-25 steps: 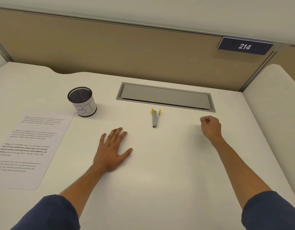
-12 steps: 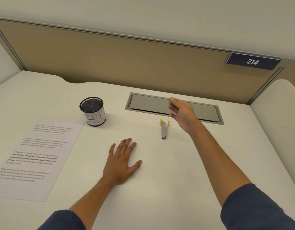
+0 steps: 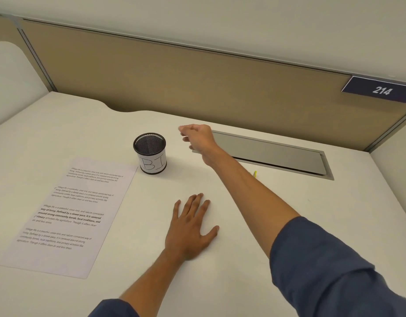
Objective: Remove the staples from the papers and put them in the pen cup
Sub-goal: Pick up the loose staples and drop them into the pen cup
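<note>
Our right hand hovers just right of the pen cup, fingertips drawn together in a pinching grip; whether a staple sits between them we cannot tell, it being too small. Such a staple would be light, stiff, sharp-ended and easily dropped, best nipped by its crown. Our left hand rests flat, fingers spread, on the surface. Papers lie left; the staple remover hides mostly behind our forearm, beside a grey cable hatch.

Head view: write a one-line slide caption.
Right hand reaches toward the mesh pen cup; left hand rests flat on the desk beside the papers.
</note>
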`<act>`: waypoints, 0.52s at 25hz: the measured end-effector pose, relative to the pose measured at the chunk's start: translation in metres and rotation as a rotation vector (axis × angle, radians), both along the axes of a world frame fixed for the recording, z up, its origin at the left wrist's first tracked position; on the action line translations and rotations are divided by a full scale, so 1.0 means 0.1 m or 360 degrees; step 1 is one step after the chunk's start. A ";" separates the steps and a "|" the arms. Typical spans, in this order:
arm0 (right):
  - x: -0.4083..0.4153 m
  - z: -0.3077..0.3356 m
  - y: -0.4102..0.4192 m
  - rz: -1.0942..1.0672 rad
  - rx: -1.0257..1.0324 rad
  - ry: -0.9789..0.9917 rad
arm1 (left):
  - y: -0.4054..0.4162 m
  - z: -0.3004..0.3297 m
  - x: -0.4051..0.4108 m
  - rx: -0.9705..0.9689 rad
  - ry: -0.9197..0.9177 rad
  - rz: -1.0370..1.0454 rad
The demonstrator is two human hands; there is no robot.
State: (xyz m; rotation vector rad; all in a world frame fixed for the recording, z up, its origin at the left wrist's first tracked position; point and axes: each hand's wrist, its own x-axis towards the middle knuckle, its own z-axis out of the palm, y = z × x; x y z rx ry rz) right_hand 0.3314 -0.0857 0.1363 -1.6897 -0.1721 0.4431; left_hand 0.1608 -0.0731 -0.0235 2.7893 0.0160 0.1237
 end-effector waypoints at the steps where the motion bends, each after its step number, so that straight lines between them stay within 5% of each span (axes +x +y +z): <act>1: 0.01 -0.03 0.11 0.0028 -0.0064 -0.0065 | 0.00 0.01 0.00 0.0003 0.0004 -0.0001; 13: -0.01 -0.18 0.65 0.0331 -0.1169 -0.1110 | 0.01 -0.03 0.01 0.0002 0.0040 -0.0013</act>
